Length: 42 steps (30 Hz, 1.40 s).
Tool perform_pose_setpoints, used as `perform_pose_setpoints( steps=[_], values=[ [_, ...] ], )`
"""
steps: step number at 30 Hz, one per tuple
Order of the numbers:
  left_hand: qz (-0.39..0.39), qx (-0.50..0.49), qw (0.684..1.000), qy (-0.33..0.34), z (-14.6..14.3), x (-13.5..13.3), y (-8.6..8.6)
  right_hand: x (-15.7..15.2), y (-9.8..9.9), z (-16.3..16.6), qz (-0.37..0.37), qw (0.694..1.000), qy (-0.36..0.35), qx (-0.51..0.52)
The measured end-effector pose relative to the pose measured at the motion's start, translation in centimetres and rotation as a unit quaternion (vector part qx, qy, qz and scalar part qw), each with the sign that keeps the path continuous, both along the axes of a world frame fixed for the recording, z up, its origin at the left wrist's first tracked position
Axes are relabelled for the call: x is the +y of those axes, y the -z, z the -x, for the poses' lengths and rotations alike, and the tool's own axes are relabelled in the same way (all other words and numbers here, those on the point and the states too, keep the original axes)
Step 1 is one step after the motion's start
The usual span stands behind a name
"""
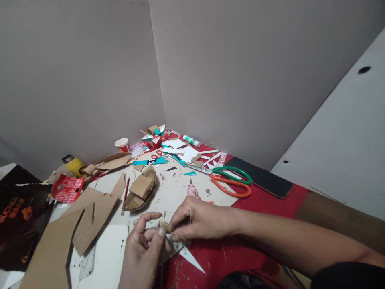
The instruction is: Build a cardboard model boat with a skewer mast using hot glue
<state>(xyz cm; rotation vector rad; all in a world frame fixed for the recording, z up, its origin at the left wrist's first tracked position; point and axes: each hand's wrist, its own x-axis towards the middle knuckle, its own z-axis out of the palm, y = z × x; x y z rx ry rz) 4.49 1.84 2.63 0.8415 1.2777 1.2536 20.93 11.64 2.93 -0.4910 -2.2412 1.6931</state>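
Observation:
My left hand (pixel 142 253) and my right hand (pixel 197 220) meet near the front of the table. Between their fingertips is a thin yellowish strand (pixel 164 216), partly covered by the fingers. Its exact kind is too small to make out. The left thumb presses it against the fingers, and my right thumb and forefinger pinch it from the right. Just beyond the right hand lies a pink tool with a pointed nozzle (pixel 192 189), like a glue gun. A boat-shaped cardboard piece (pixel 141 188) sits past the left hand.
Scissors with green and orange handles (pixel 230 176) lie beside a black phone (pixel 261 176). Cut cardboard (pixel 54 245), a pencil (pixel 125 196) and a yellow bottle (pixel 74 165) are left. Paper scraps (pixel 189 154), a paper cup (pixel 122 145) and a glue stick (pixel 191 140) stand farther back.

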Motion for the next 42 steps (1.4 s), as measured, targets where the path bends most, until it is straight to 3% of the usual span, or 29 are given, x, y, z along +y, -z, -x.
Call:
perform_pose_setpoints(
  steps=[3,5,8,11,14,17,23,25,27,30,33,36,40,42],
  values=[
    [-0.02,0.041,0.999,-0.023,-0.2,-0.3,-0.2,-0.2,-0.3,0.0,0.064,0.997,-0.001,-0.037],
    [-0.029,0.068,0.997,-0.036,-0.1,-0.4,-0.2,-0.4,-0.4,0.1,0.023,0.998,0.01,-0.059],
    [-0.027,0.074,0.996,-0.047,0.1,-0.3,-0.1,-0.5,0.0,0.2,-0.173,0.98,0.067,-0.066],
    [0.001,0.023,0.998,-0.054,0.5,0.3,0.1,-0.5,1.0,0.3,-0.367,0.921,0.126,-0.042],
    [0.039,-0.036,0.997,-0.047,0.9,0.9,0.3,-0.3,1.9,0.5,-0.488,0.858,0.163,0.01],
    [0.069,-0.085,0.994,-0.017,1.3,1.3,0.2,0.0,2.4,0.8,-0.532,0.826,0.174,0.067],
    [0.11,-0.15,0.975,0.124,2.2,1.7,-0.1,0.7,2.7,1.2,-0.542,0.813,0.137,0.163],
    [0.117,-0.146,0.965,0.181,2.4,1.8,0.0,0.9,2.6,1.2,-0.523,0.827,0.103,0.181],
    [0.114,-0.136,0.961,0.213,2.4,1.8,0.1,1.0,2.2,1.1,-0.459,0.867,0.072,0.178],
    [0.099,-0.137,0.967,0.192,2.1,1.8,0.2,0.9,1.4,0.8,-0.3,0.942,0.058,0.14],
    [0.088,-0.131,0.978,0.139,1.8,1.8,-0.1,0.9,0.8,0.6,-0.111,0.987,0.055,0.104],
    [0.074,-0.102,0.988,0.085,1.6,1.8,-0.6,1.1,0.8,0.5,0.025,0.995,0.047,0.09],
    [0.066,-0.049,0.996,0.037,1.4,1.6,-0.5,1.4,1.0,0.6,0.043,0.993,0.048,0.101],
    [0.057,-0.043,0.997,0.026,1.2,1.5,-0.2,1.6,1.1,0.7,0.113,0.987,0.042,0.105]
  ],
)
